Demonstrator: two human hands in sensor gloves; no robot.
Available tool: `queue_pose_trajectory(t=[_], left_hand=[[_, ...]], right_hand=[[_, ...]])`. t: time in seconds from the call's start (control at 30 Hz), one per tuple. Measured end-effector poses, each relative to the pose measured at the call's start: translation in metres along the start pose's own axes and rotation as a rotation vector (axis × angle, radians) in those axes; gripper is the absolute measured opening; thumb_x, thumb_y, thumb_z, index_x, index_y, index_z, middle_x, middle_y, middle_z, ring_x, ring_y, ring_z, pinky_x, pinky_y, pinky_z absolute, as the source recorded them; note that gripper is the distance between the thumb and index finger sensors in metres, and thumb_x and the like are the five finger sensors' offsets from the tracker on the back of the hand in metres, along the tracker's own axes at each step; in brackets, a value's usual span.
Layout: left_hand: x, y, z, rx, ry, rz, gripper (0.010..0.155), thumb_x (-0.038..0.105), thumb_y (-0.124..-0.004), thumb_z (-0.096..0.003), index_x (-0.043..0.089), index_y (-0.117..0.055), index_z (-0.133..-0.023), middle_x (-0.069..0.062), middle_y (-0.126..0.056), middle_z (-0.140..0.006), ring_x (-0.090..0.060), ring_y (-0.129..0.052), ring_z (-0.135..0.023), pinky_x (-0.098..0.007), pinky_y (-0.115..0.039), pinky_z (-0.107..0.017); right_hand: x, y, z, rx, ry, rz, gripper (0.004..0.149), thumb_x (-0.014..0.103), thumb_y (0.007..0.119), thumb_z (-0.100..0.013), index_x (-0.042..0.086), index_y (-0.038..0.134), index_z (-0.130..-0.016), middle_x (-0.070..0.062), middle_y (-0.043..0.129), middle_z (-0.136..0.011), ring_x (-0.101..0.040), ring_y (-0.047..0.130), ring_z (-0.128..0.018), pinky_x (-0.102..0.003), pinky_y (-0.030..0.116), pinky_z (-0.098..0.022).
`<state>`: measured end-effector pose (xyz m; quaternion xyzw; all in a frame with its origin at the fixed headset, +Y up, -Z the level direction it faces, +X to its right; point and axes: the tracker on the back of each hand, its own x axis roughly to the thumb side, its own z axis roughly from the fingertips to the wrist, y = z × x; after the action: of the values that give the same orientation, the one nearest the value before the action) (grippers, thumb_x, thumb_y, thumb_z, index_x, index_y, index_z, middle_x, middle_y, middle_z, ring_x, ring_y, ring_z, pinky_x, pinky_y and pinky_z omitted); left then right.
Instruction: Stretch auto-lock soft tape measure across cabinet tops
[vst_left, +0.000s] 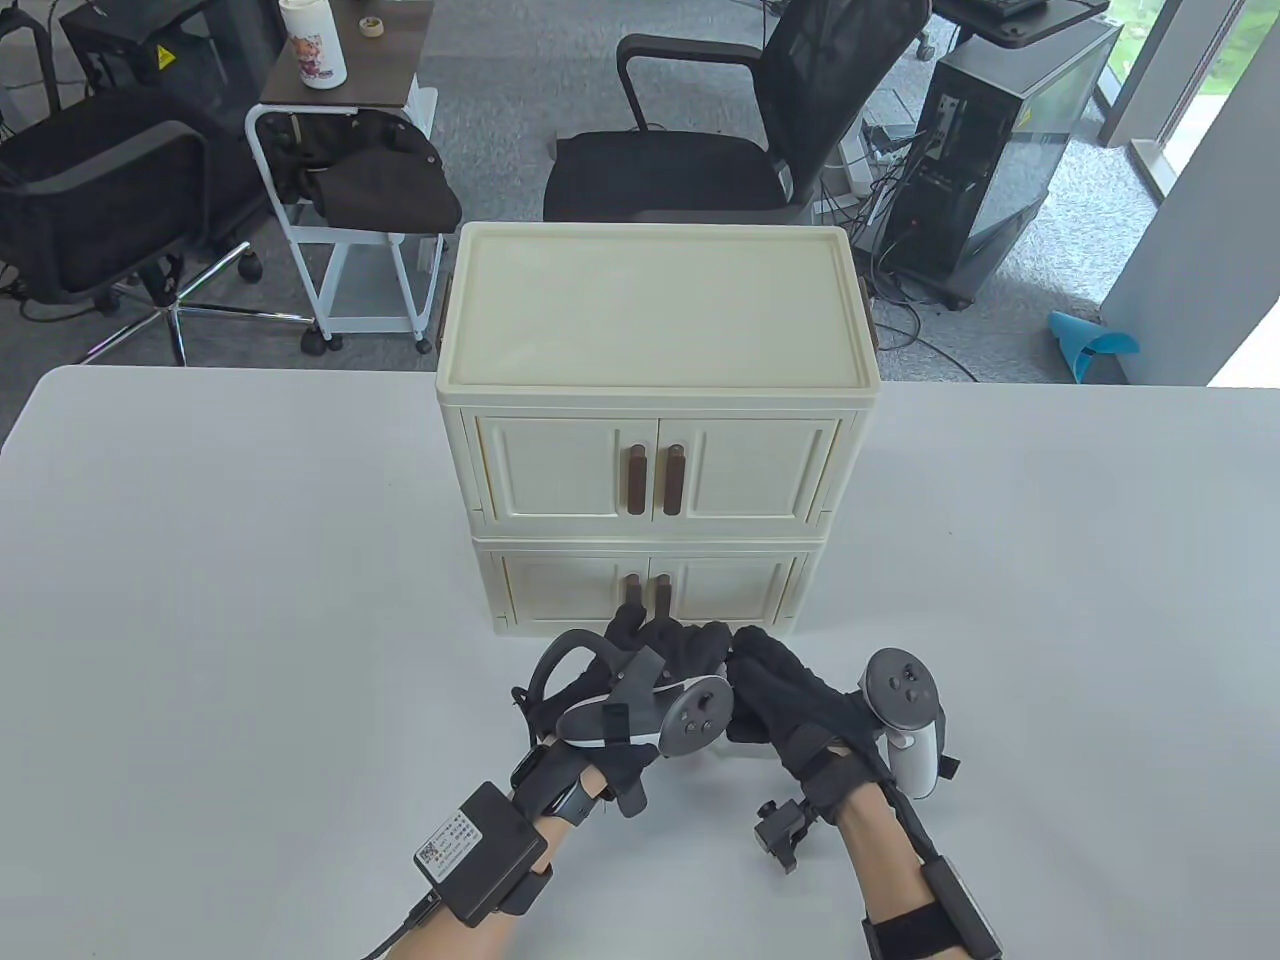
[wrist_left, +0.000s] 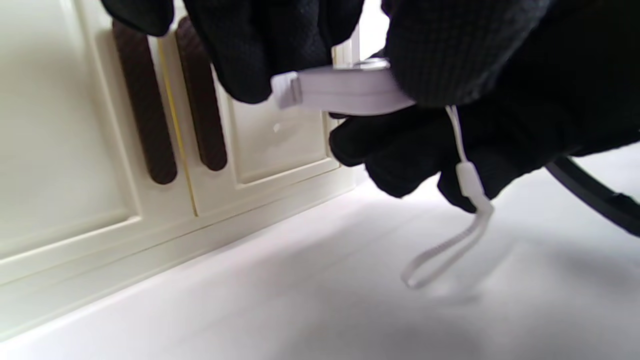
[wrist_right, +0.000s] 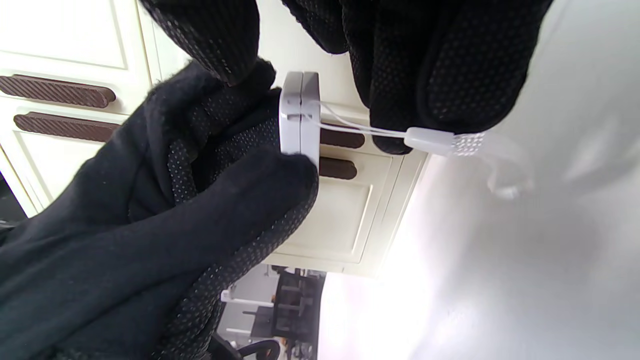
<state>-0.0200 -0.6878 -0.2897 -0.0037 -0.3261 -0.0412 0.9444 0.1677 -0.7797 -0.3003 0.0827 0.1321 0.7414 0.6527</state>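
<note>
The white tape measure case (wrist_left: 345, 90) is held low over the table in front of the lower cabinet (vst_left: 650, 590). My left hand (vst_left: 670, 650) grips the case; its thumb and fingers wrap one side in the right wrist view (wrist_right: 175, 225). My right hand (vst_left: 770, 660) closes over the case (wrist_right: 299, 115) from above, its fingers (wrist_right: 440, 65) on the lanyard side. The white lanyard (wrist_left: 465, 230) hangs loose from the case. No tape is pulled out. The case is hidden by the hands in the table view. The upper cabinet's flat top (vst_left: 655, 300) is bare.
The two cream cabinets are stacked at the far middle of the white table (vst_left: 250, 600), with brown door handles (wrist_left: 145, 110) close behind my hands. Office chairs, a trolley and a computer tower stand on the floor beyond the table.
</note>
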Motion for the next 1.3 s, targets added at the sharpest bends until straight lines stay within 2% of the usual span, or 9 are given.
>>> queue_pose_trajectory(t=[0.2, 0.47, 0.73, 0.93, 1.1, 1.3], left_hand=[[0.000, -0.004, -0.001, -0.010, 0.000, 0.010, 0.085, 0.055, -0.086, -0.0487, 0.012, -0.050, -0.113, -0.002, -0.077, -0.111, -0.028, -0.083, -0.104, -0.064, -0.059, -0.077], [0.002, -0.006, 0.003, -0.009, -0.007, 0.033, 0.085, 0.054, -0.086, -0.0488, 0.011, -0.050, -0.113, -0.002, -0.077, -0.111, -0.028, -0.083, -0.104, -0.064, -0.059, -0.077], [-0.001, -0.008, 0.008, 0.007, 0.001, 0.074, 0.084, 0.055, -0.084, -0.0501, 0.013, -0.048, -0.114, -0.003, -0.074, -0.113, -0.029, -0.080, -0.106, -0.064, -0.058, -0.077], [-0.014, -0.008, 0.020, 0.026, 0.023, 0.132, 0.084, 0.055, -0.083, -0.0504, 0.016, -0.046, -0.115, -0.004, -0.068, -0.117, -0.032, -0.075, -0.109, -0.065, -0.057, -0.077], [-0.027, -0.014, 0.029, 0.028, 0.062, 0.157, 0.081, 0.059, -0.073, -0.0542, 0.015, -0.045, -0.116, -0.008, -0.065, -0.119, -0.035, -0.070, -0.111, -0.066, -0.054, -0.078], [-0.040, -0.032, 0.037, 0.059, 0.113, 0.249, 0.073, 0.055, -0.067, -0.0578, 0.016, -0.047, -0.116, -0.009, -0.065, -0.119, -0.036, -0.069, -0.111, -0.067, -0.053, -0.078]], right_hand=[[-0.002, 0.006, -0.004, 0.046, 0.014, -0.041, 0.070, 0.035, 0.079, -0.059, -0.006, 0.048, -0.106, -0.032, 0.078, -0.094, -0.038, 0.099, -0.067, -0.048, 0.087, -0.044], [-0.004, 0.010, -0.006, 0.020, 0.035, 0.016, 0.070, 0.033, 0.087, -0.055, -0.007, 0.056, -0.103, -0.025, 0.088, -0.085, -0.031, 0.104, -0.059, -0.043, 0.090, -0.040], [-0.004, 0.011, -0.007, -0.021, 0.036, 0.052, 0.065, 0.032, 0.089, -0.054, -0.004, 0.062, -0.101, -0.022, 0.093, -0.079, -0.027, 0.106, -0.052, -0.040, 0.092, -0.036], [-0.004, 0.007, -0.005, -0.048, 0.024, 0.057, 0.060, 0.032, 0.090, -0.053, 0.005, 0.066, -0.102, -0.021, 0.094, -0.078, -0.027, 0.107, -0.050, -0.039, 0.093, -0.034], [-0.003, 0.005, -0.004, -0.065, 0.016, 0.057, 0.056, 0.032, 0.090, -0.053, 0.008, 0.070, -0.100, -0.021, 0.094, -0.079, -0.027, 0.107, -0.050, -0.039, 0.093, -0.034], [-0.003, 0.006, -0.003, -0.059, 0.017, 0.054, 0.058, 0.032, 0.090, -0.054, 0.004, 0.069, -0.100, -0.021, 0.094, -0.078, -0.027, 0.107, -0.049, -0.039, 0.093, -0.034]])
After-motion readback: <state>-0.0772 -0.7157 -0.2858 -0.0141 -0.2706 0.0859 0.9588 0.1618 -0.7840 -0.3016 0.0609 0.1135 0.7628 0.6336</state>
